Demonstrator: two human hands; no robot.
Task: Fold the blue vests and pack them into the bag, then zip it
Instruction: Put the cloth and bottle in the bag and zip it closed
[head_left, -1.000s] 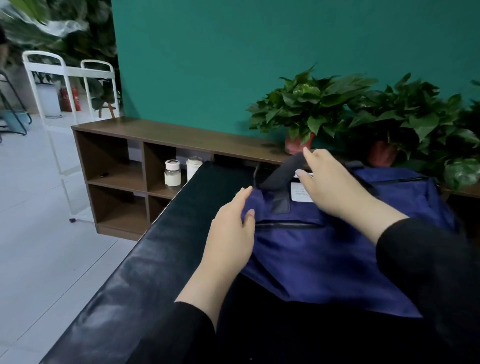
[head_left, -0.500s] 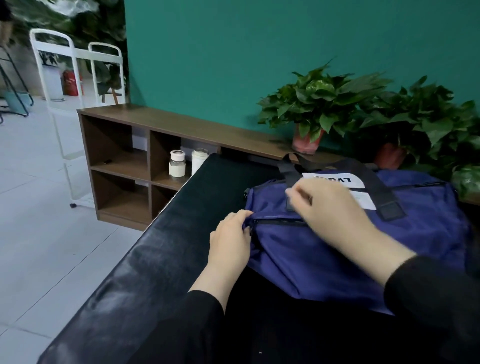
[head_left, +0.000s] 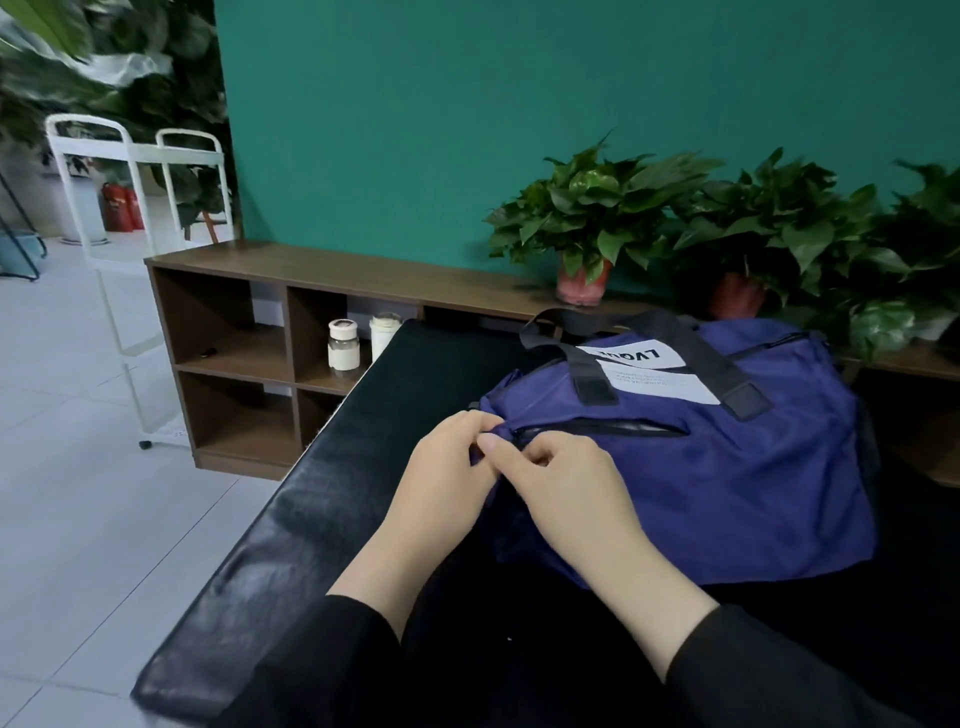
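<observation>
Both hands' fingers (head_left: 491, 443) pinching blue bag (head_left: 727, 483) fabric; label (head_left: 631, 356) "LVOGE", inverted.

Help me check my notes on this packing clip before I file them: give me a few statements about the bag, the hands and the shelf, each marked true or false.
1. Both hands meet at the left end of the blue bag. True: the left hand and right hand pinch fabric there.
2. The bag sits on the floor. False: it lies on the black padded table.
3. Two jars stand in the wooden shelf. True.
4. The bag's straps are white. False: they are black.
5. The right hand holds a strap. False: it is at the zipper end.
</observation>
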